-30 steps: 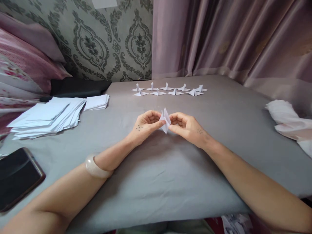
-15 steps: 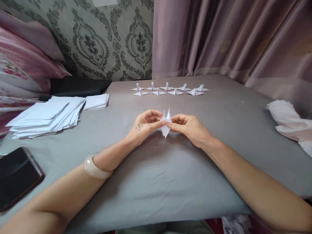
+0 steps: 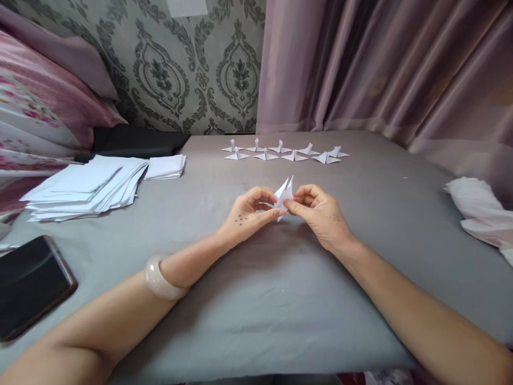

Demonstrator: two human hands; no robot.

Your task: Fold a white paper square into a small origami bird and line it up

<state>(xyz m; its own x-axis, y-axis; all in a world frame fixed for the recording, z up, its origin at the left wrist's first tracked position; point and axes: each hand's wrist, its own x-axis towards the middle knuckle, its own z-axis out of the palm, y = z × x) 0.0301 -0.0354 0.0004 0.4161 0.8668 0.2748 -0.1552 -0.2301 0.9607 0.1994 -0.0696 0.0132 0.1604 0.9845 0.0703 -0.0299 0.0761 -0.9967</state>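
A small folded white paper figure [image 3: 285, 193] with two narrow points sticking up is between my hands, above the grey cloth. My left hand [image 3: 252, 211] grips its left side, thumb in front and fingers behind. On the right side my right hand [image 3: 316, 211] pinches it between thumb and fingertips. Parts of the lower folds are hidden by my thumbs. Beyond my hands, several finished-looking folded paper cranes [image 3: 266, 154] stand in two rows with wings spread.
A stack of white paper sheets [image 3: 80, 187] and a smaller stack [image 3: 165, 167] lie at the left. Nearer is a dark phone [image 3: 34, 286]. Crumpled white cloth [image 3: 481, 206] rests at the right edge. Curtains [image 3: 340, 64] and a patterned wall [image 3: 200, 64] border the grey-covered surface [image 3: 260, 321].
The paper figure has been turned, so its two upper points now sit closer together and lean right. My left thumb has shifted lower on it. The whole view has moved slightly.
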